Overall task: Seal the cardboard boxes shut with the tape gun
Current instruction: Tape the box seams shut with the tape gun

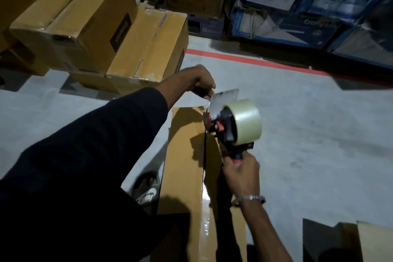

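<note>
Tape gun (236, 125) sits at the far end of a long cardboard box (185, 166) on the floor, right hand (241, 173) gripping its handle. Left hand (202, 83) pinches the loose tape end (225, 98), which may curl, stick to itself or wrinkle.

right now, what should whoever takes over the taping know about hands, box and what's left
Right hand grips the tape gun by its handle, at the far end of the box.
Left hand pinches the free tape end pulled off the roll.
Done: shiny tape already lies along the near part of the seam.
Left: tape the open far stretch, cut, press down. Stacked boxes behind look taped.
</note>
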`<state>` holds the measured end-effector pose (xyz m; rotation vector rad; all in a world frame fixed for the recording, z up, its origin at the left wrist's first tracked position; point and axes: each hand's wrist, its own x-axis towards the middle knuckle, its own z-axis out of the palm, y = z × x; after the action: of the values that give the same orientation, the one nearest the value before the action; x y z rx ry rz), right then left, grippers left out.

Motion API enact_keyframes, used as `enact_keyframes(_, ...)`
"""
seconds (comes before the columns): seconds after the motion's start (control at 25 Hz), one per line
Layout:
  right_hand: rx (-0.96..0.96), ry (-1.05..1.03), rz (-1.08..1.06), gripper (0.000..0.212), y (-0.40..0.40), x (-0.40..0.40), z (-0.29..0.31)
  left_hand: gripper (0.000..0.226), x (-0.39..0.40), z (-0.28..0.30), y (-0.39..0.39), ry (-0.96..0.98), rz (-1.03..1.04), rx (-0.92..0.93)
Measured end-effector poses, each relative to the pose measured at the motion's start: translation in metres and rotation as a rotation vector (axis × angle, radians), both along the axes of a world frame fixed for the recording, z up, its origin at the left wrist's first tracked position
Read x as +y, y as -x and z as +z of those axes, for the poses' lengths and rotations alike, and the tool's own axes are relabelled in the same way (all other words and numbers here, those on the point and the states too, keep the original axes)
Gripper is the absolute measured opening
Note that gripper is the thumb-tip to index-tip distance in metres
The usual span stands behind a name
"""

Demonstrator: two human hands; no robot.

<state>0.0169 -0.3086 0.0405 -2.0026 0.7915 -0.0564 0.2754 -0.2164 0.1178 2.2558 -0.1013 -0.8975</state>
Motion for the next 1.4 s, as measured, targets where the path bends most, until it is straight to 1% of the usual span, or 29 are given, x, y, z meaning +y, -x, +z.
enact_keyframes(0.08,0.012,-0.022,-0.059,0.015,0.007,0.016,-0.011,0.027,0.001,-0.02,-0.013,-0.001,-0.09,0.048)
enact_keyframes(0.12,0.027,-0.046,-0.086,0.017,0.01,0.023,-0.017,0.029,-0.001,-0.035,-0.018,-0.034,-0.151,0.078)
enact_keyframes(0.2,0.059,-0.064,-0.094,0.017,0.012,0.038,-0.03,0.027,-0.005,-0.063,-0.029,-0.165,-0.273,0.069)
enact_keyframes(0.24,0.085,-0.073,-0.104,0.016,0.011,0.049,-0.037,0.028,-0.006,-0.074,-0.034,-0.226,-0.306,0.049)
enact_keyframes(0.32,0.118,-0.054,-0.149,0.016,0.007,0.066,-0.047,0.023,-0.013,-0.092,-0.043,-0.262,-0.278,0.011)
enact_keyframes(0.36,0.121,-0.043,-0.15,0.017,0.004,0.073,-0.05,0.019,-0.016,-0.097,-0.045,-0.253,-0.273,-0.029)
enact_keyframes(0.44,0.117,-0.034,-0.159,0.021,0.001,0.081,-0.056,0.013,-0.012,-0.103,-0.054,-0.199,-0.262,-0.2)
enact_keyframes(0.48,0.13,-0.036,-0.17,0.022,0.005,0.082,-0.064,0.012,-0.007,-0.104,-0.061,-0.17,-0.22,-0.281)
enact_keyframes(0.52,0.155,-0.049,-0.188,0.02,0.012,0.084,-0.07,0.015,0.0,-0.106,-0.07,-0.128,-0.164,-0.297)
enact_keyframes(0.56,0.174,-0.071,-0.211,0.016,0.021,0.088,-0.076,0.023,0.006,-0.107,-0.078,-0.087,-0.137,-0.228)
enact_keyframes(0.64,0.226,-0.101,-0.249,0.011,0.043,0.099,-0.086,0.043,0.015,-0.111,-0.083,-0.021,-0.227,0.018)
enact_keyframes(0.68,0.236,-0.095,-0.271,0.013,0.05,0.102,-0.091,0.048,0.016,-0.118,-0.083,0.011,-0.279,0.064)
enact_keyframes(0.76,0.193,-0.063,-0.264,0.016,0.049,0.105,-0.094,0.05,0.023,-0.125,-0.081,0.079,-0.297,0.025)
enact_keyframes(0.84,0.133,-0.013,-0.23,0.014,0.038,0.096,-0.094,0.047,0.022,-0.127,-0.084,0.179,-0.264,-0.056)
enact_keyframes(0.88,0.112,0.01,-0.215,0.017,0.03,0.093,-0.093,0.048,0.022,-0.126,-0.087,0.223,-0.249,-0.074)
enact_keyframes(0.96,0.124,-0.01,-0.203,0.022,0.022,0.089,-0.091,0.053,0.022,-0.126,-0.091,0.273,-0.23,-0.08)
enact_keyframes(1.08,0.155,-0.087,-0.247,0.018,0.017,0.086,-0.094,0.057,0.017,-0.137,-0.095,0.259,-0.283,-0.107)
enact_keyframes(1.16,0.147,-0.111,-0.269,0.021,0.015,0.086,-0.098,0.053,0.013,-0.148,-0.096,0.236,-0.309,-0.123)
enact_keyframes(1.28,0.15,-0.091,-0.278,0.025,0.013,0.088,-0.107,0.046,0.016,-0.163,-0.099,0.212,-0.337,-0.142)
enact_keyframes(1.4,0.193,-0.1,-0.271,0.024,0.012,0.087,-0.11,0.043,0.015,-0.181,-0.096,0.179,-0.343,-0.156)
